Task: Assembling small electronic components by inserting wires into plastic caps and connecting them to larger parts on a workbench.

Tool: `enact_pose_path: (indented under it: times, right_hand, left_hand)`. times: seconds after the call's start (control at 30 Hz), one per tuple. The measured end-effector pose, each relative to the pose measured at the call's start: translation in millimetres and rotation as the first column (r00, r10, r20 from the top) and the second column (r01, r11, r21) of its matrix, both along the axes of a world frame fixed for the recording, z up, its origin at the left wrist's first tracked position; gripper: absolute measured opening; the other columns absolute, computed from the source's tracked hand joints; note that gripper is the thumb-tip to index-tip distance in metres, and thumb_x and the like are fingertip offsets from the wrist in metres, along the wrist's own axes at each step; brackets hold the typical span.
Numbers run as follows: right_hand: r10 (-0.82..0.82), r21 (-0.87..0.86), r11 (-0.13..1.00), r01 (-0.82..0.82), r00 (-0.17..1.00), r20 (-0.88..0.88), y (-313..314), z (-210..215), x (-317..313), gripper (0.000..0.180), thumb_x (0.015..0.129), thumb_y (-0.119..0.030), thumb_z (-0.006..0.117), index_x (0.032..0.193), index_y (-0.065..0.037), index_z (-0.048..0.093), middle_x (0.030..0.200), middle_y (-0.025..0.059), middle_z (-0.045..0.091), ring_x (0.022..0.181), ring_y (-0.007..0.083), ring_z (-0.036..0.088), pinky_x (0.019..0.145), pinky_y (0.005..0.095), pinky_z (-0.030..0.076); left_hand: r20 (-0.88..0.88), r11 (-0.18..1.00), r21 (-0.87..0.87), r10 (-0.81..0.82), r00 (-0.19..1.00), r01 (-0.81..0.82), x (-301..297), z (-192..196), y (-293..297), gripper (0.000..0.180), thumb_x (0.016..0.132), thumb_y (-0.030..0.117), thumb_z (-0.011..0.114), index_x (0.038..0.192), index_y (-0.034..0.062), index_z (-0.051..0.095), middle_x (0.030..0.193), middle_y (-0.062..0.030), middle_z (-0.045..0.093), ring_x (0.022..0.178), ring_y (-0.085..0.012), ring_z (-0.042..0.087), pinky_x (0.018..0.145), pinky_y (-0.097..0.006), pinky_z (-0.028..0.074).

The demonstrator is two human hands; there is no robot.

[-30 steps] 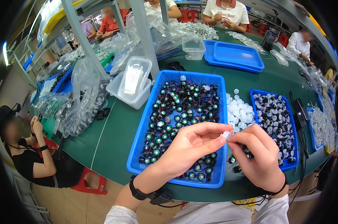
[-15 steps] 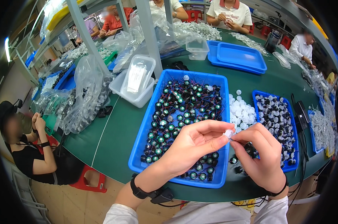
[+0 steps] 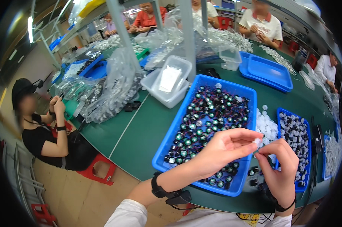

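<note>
A small translucent white cap is pinched between the thumb and fingers of my left hand, over the right side of a large blue tray. That tray holds many black round parts with green tops and thin wires. Just right of the cap, my right hand has its thumb and forefinger pressed together; whatever is between them is too small to make out. Loose white caps lie in a pile beyond my hands. On the right stands a smaller blue tray of black parts topped with white caps.
A few black parts lie on the green table between the trays. Clear plastic boxes, a metal post and plastic bags stand farther back. Stacked blue trays sit far right. A co-worker sits at left, others across.
The view has swung left, so the table and trays appear farther right. My right fingertips have come slightly away from the cap, which my left hand still holds.
</note>
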State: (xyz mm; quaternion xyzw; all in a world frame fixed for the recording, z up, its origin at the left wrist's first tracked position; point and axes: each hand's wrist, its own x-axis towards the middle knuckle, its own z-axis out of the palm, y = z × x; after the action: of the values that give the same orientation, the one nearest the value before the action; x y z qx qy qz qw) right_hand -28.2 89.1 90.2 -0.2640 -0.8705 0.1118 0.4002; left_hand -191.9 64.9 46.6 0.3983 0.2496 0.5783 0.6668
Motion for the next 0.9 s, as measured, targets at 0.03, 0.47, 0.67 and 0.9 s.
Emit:
enact_pose_path:
  times: [0.03,0.47,0.67,0.9]
  right_hand:
    - [0.003,-0.001,1.000,-0.003,1.000,0.004,-0.6,-0.3,-0.3,0.021,0.060,0.007,0.068,0.075,-0.001,0.056,0.066,0.0080,0.053,0.059,0.0217,0.052,0.051,0.0298,0.039]
    - [0.144,0.004,0.990,-0.144,0.989,-0.023,8.8,-0.8,7.5,0.023,0.064,0.007,0.065,0.084,0.003,0.056,0.072,0.0108,0.053,0.063,0.0252,0.054,0.055,0.0322,0.044]
    - [0.154,0.142,0.978,-0.150,0.988,-0.014,10.2,0.4,10.4,0.024,0.062,0.006,0.063,0.085,0.003,0.057,0.070,0.0099,0.051,0.060,0.0235,0.053,0.054,0.0316,0.044]
    - [0.171,0.261,0.951,-0.166,0.985,0.003,13.1,-6.3,12.4,0.029,0.062,0.004,0.063,0.089,0.008,0.055,0.070,0.0113,0.051,0.057,0.0222,0.051,0.049,0.0303,0.041]
  left_hand:
    - [0.001,1.000,-0.003,-0.001,1.000,0.001,-0.2,-0.5,-0.1,0.029,0.084,0.005,0.056,0.112,-0.0036,0.052,0.105,-0.0085,0.057,0.098,-0.0131,0.054,0.086,-0.026,0.044]
    - [-0.014,0.998,-0.051,0.022,1.000,-0.023,1.1,4.5,-0.6,0.030,0.086,0.008,0.053,0.114,-0.0039,0.050,0.109,-0.0146,0.056,0.104,-0.0202,0.053,0.092,-0.033,0.041]
    - [-0.027,1.000,-0.018,0.005,1.000,-0.005,2.9,5.1,-2.1,0.033,0.085,0.012,0.056,0.114,-0.0037,0.050,0.109,-0.0154,0.057,0.103,-0.0212,0.054,0.091,-0.036,0.042]
    - [0.024,0.998,0.052,-0.035,0.999,0.034,0.8,1.3,-3.9,0.032,0.084,0.008,0.057,0.112,-0.0046,0.052,0.107,-0.0153,0.057,0.102,-0.0196,0.054,0.089,-0.033,0.043]
